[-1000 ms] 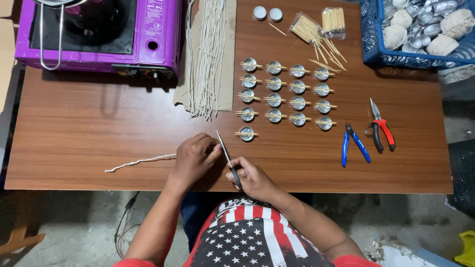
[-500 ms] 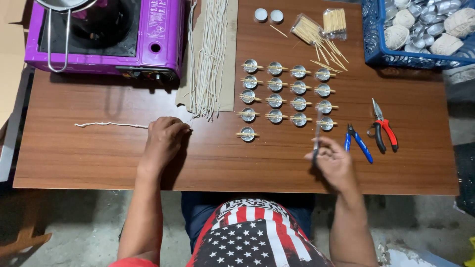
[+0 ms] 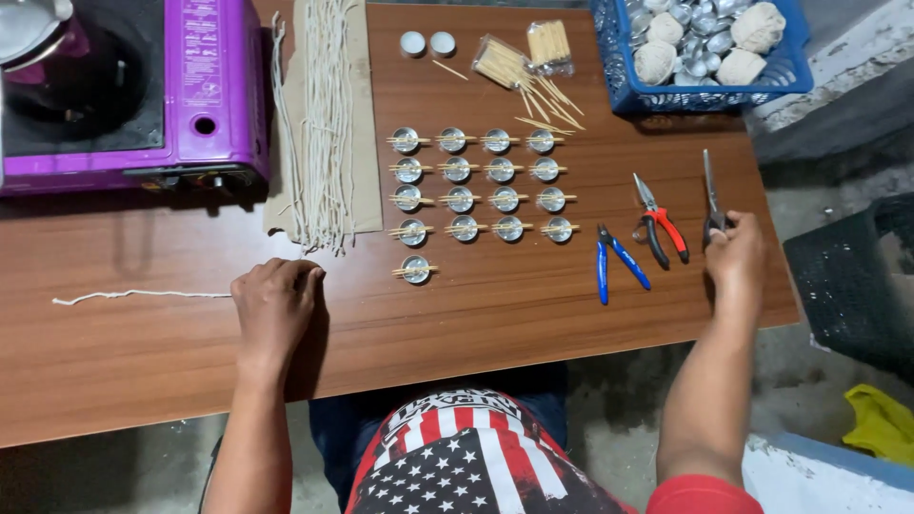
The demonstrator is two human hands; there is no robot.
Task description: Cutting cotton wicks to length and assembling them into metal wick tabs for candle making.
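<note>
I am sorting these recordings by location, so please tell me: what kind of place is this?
Probably a small home workshop for making candles: a wooden table on a rough concrete floor holds rows of small metal cups, waxy white wicks and a purple portable stove.

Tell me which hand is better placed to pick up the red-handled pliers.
Right. The right hand lies at the table's right edge, just beside the red-handled pliers, though it holds scissors. The left hand rests far across the table on the white string.
</note>
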